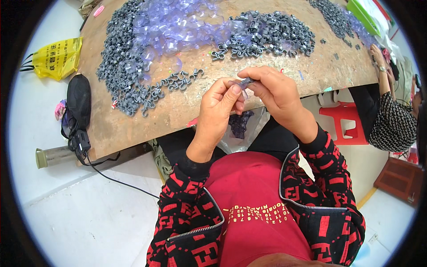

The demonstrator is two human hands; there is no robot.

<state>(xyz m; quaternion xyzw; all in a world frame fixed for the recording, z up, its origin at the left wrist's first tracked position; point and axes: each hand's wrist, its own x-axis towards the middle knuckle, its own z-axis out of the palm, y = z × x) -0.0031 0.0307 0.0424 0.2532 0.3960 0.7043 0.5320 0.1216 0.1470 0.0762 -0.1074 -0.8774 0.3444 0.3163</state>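
Note:
Both of my hands meet above the table's near edge. My left hand (218, 104) pinches a small translucent purplish plastic cup (245, 94) between thumb and fingers. My right hand (278, 91) has its thumb and forefinger closed on a small grey plastic clip (245, 82), which touches the cup. How the two pieces join is partly hidden by my fingertips. Beyond my hands lie a heap of C-shaped grey clips (267, 35) and a large pile of translucent purplish cups (178, 26). More grey clips (120, 66) spread along the left.
The wooden table (147, 129) bends across the view. A clear plastic bag (260, 127) with dark pieces hangs below its edge. On the left are a yellow bag (58, 58), a black case (79, 100) and a cable. Another person (391, 120) works at right near a red stool (340, 120).

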